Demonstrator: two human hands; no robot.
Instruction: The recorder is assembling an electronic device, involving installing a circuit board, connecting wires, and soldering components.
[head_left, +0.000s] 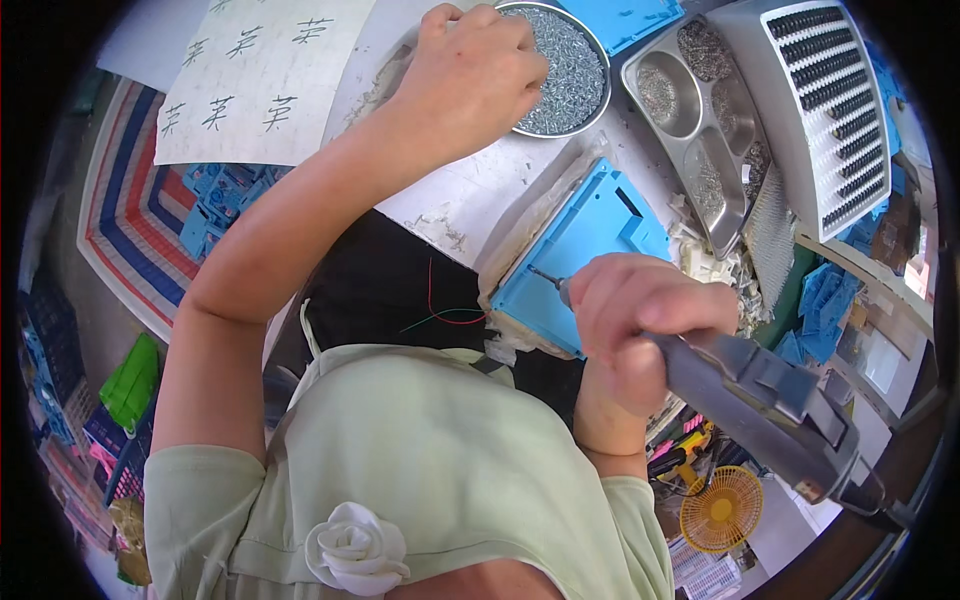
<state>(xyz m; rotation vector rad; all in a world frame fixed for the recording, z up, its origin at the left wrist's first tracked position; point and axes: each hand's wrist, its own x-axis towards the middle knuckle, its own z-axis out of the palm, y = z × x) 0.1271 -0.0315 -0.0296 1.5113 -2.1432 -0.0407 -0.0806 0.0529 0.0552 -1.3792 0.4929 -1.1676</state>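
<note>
The electric screwdriver [750, 385] was gripped by the right hand [645, 315], its bit [545, 275] best held square to the blue plastic housing [590, 235] near the round metal dish [607, 90]; whether screws [565, 75] were pinched there by the left hand [475, 75] could not be told.

Soft, bright light fills the room around me, leaving faint shadows on the pale shirt [430, 430] and glints on the metal tray [690, 142]. Edges bow toward the dark rim.
</note>
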